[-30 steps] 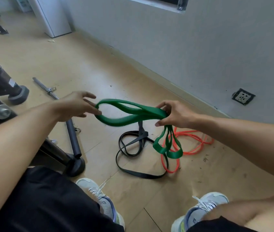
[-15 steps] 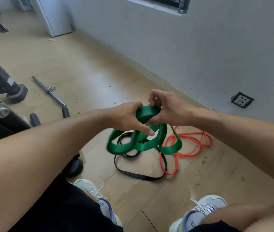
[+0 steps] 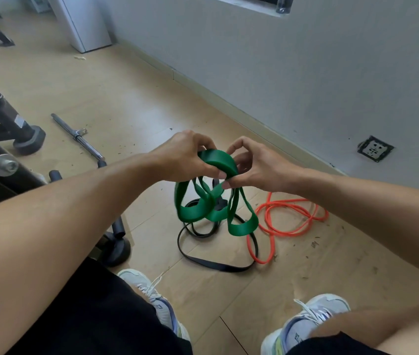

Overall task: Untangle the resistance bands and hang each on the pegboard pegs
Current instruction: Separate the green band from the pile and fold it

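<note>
Green band point(image 3: 215, 212) bunched between both hands at chest-front height, well above the floor point(image 3: 131, 98), its top fold arching from one hand to the other and 3 or so loops hanging straight down beneath. Long axis of the bundle roughly vertical, loops dangling over the black band point(image 3: 204, 262) but apparently clear of it; cannot tell whether any loop touches

Left hand point(image 3: 185, 157) curled over the left end of the top fold, fingers wrapped round it and thumb tip pressing at the lower edge near the middle. Right hand point(image 3: 257, 169) just beside it, thumb and fingers pinching the right end of the same fold, index finger arched above. Both hands equally near the band, nearly touching each other across the fold

Black band flat on the floor in a loose tangle, overlapping the orange band point(image 3: 290, 219), which sprawls toward the wall point(image 3: 280, 73) on the right. No pegboard in view

Likely step: sorting the green coils into 1 tidy loop. Coming move probably turns on drawing the hands apart sideways, so the hanging loops can fall open without snagging the bands below
</note>
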